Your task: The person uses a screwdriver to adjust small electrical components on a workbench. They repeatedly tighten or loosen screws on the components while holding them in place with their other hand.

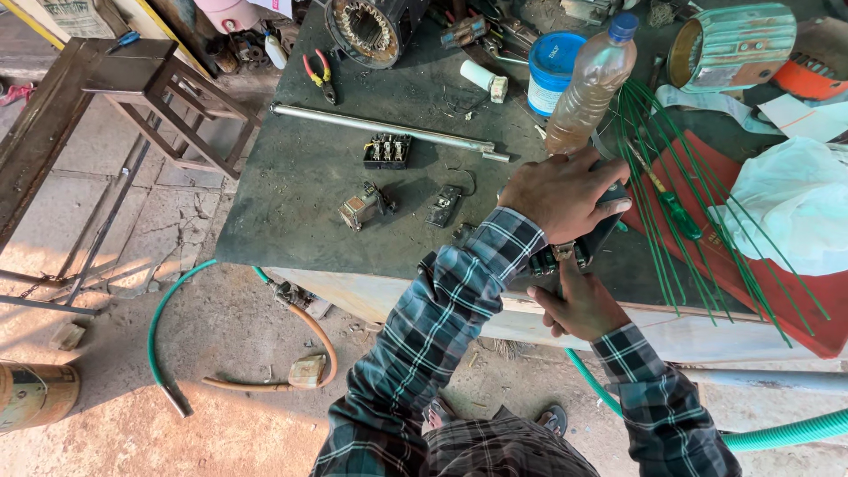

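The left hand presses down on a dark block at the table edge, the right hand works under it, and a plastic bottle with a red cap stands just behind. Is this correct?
Not quite: the cap of the plastic bottle is blue, not red, as the head view shows. The rest holds: the left hand presses on the dark block at the edge of the table, and the right hand works under it.

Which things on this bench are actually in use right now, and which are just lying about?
In use:
left hand pressing down on black device
right hand at its bench-edge end

Lying about:
bottle
green rods
pliers
metal bar
terminal block
blue tub
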